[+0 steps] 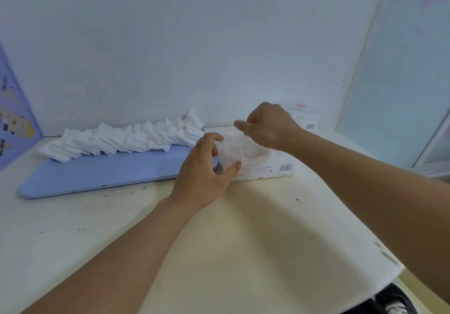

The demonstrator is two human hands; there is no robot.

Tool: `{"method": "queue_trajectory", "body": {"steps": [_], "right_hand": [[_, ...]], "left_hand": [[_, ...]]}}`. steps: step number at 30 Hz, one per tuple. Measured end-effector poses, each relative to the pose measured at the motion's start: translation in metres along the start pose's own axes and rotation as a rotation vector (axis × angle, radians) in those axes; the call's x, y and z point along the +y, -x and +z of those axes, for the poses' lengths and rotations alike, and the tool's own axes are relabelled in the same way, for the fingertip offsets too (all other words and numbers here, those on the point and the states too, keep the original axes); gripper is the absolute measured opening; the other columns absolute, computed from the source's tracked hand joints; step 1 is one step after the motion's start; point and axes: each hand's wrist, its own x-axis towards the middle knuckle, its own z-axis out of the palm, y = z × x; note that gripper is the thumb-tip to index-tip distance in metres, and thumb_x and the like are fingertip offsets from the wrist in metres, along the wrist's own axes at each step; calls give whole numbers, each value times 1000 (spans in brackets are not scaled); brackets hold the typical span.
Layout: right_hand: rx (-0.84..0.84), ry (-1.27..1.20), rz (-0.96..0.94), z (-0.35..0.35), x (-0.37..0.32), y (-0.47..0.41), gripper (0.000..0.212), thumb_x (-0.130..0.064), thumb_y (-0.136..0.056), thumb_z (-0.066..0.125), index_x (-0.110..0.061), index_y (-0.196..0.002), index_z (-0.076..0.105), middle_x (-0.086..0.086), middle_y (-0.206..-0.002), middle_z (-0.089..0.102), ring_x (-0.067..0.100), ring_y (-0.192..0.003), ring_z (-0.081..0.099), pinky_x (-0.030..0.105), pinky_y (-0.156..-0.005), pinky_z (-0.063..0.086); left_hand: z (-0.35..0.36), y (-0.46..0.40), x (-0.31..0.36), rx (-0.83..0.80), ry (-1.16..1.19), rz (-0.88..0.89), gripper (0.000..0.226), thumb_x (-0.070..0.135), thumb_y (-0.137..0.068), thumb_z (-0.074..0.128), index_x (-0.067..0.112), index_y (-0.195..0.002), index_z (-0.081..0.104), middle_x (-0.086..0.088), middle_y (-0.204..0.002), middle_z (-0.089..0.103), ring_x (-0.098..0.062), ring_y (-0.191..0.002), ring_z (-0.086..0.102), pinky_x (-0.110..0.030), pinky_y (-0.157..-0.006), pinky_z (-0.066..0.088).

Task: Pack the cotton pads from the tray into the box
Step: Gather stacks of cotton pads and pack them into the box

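Fingers (233, 167) of left hand (202, 174) grip the box (267, 167) end; right hand (265, 126) pinches something blurred above it. Cotton pads (126, 138) on tray (109, 170).

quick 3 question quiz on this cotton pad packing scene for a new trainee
1. True or false: the row of white square cotton pads lies along the far edge of the flat lilac plastic tray.
2. Which hand grips the near left end of the white barcoded cardboard box? A left hand B right hand
3. Fill in: a second box stands behind the ___ hand.

Key: 1 true; 2 A; 3 right
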Motion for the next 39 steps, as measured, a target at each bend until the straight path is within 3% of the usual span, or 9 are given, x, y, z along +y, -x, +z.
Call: {"method": "queue_trajectory", "body": {"steps": [2, 5, 9, 12, 14, 16, 23, 31, 39], "right_hand": [[164, 34, -144, 5, 15, 8, 48, -54, -101, 43, -21, -130, 64, 1, -126, 65, 20, -118, 58, 35, -95, 45], [-157, 105, -264, 21, 23, 17, 60, -53, -106, 20, -28, -160, 21, -5, -168, 17, 14, -155, 8, 41, -125, 11], [-362, 188, -197, 37, 13, 22, 58, -52, -107, 10, -31, -161, 13, -6, -169, 12, 12, -155, 5, 40, -125, 1], [-555, -424, -75, 15, 13, 15, 61, -58, -106, 16, -25, -141, 53, -11, -146, 51, 12, -140, 41, 38, -121, 17], [-365, -613, -33, 3, 27, 7, 62, -61, -104, 24, -23, -145, 51, -7, -152, 49, 13, -141, 41, 36, -120, 21], [-91, -314, -7, 2, 45, 4, 61, -57, -105, 26, -21, -152, 42, -2, -159, 40, 17, -147, 34, 34, -118, 22], [-342, 263, 48, 25, 62, 1, 67, -51, -107, 10, -12, -161, 2, 7, -169, -1, 21, -156, -4, 44, -126, 0], [-342, 162, 83, 31, 61, 0, 58, -39, -108, 9, -20, -162, -2, 1, -169, -7, 14, -155, -8, 34, -125, -5], [-372, -148, 251, 27, 47, -16, 88, -81, -89, 13, -30, -161, 11, -2, -169, -1, 17, -156, -6, 53, -124, -4]], "left_hand": [[2, -2, 3, 45, -44, 32, 77, 50, -80, 75, 26, -143, 38, 8, -138, 43, -7, -125, 45, -22, -97, 39], [7, -14, 7, -237, -129, -36, 107, 47, -81, 75, 19, -160, 9, 5, -167, 1, -9, -153, 4, -23, -118, 17], [11, -44, 21, -594, -261, -127, 109, 53, -85, 68, 17, -160, -3, 4, -168, -7, -10, -154, -4, -24, -123, 4], [10, -64, 29, -677, -283, -240, 116, 83, -76, 48, 19, -160, 1, 2, -164, 20, -20, -154, 13, -38, -124, 18], [13, -71, 31, -691, -361, -274, 114, 91, -78, 25, 16, -160, -1, -1, -168, 12, -20, -155, 10, -47, -124, 16], [21, -73, 27, -650, -526, -221, 96, 80, -90, 11, 15, -160, -1, -2, -169, 1, -18, -155, 0, -49, -124, 4], [39, -88, 27, -747, -631, -126, 59, 43, -108, 9, 17, -160, 2, -8, -168, 3, -24, -155, 2, -48, -124, 5], [42, -92, 27, -819, -656, -221, 66, 54, -103, 0, 20, -158, -15, 1, -167, -18, -16, -153, -15, -41, -125, -7], [50, -94, 27, -785, -645, -234, 63, 40, -104, 10, 14, -159, -10, -11, -167, -15, -26, -154, -14, -47, -125, -2]]}}
